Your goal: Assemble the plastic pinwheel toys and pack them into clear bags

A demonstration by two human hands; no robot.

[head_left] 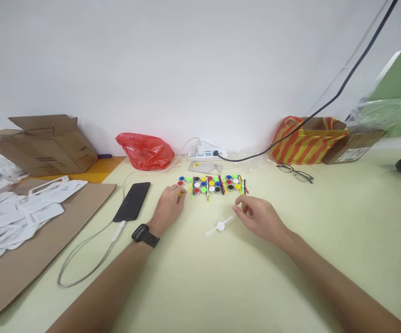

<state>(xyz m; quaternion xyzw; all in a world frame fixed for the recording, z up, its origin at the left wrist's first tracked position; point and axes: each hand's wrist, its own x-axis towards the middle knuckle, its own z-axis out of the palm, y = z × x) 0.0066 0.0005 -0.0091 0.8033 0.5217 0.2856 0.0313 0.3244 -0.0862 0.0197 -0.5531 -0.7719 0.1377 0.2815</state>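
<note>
Left hand [169, 203] half-curled at yellow piece [180, 194], grip unclear; right hand [260, 216] loosely curled, empty.

With the discs [212, 183] and sticks [207, 189] clustered at the clock's centre on the worktop [221, 282], the spinner [220, 226] lies at 6 o'clock, the phone [132, 202] near 9, the glasses [294, 172] at 3. Behind sit the plastic bag [144, 152] at 10, power strip [207, 154] at 12 and shopping bag [300, 148] at 2. Farther out, between 8 and 9, cards [47, 215] rest on a cardboard sheet [30, 259].
</note>
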